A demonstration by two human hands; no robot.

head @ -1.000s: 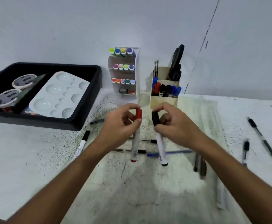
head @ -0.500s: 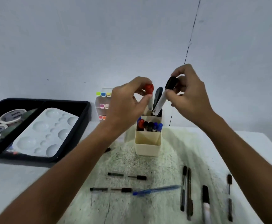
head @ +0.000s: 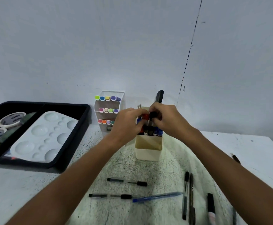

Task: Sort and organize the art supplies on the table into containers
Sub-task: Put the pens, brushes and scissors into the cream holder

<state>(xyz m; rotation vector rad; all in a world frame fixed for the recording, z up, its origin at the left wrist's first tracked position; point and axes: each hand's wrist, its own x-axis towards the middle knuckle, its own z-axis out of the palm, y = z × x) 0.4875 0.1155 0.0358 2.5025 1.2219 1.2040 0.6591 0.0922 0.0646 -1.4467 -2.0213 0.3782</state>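
Note:
My left hand grips a red-capped marker by its top, and my right hand grips a black-capped marker. Both markers stand upright, their lower ends down inside the cream pen holder, among several other markers with blue, black and red caps. Both hands hover directly over the holder's opening, almost touching each other. Black scissors stick up from the holder's back part behind my right hand.
A white rack of coloured markers stands left of the holder. A black tray at left holds a white palette and two tape rolls. Loose pens, a blue pen and a black marker lie on the table in front.
Both hands carried their markers from in front of the holder up over it, then lowered them into the holder. The camera view shifted and tilted up.

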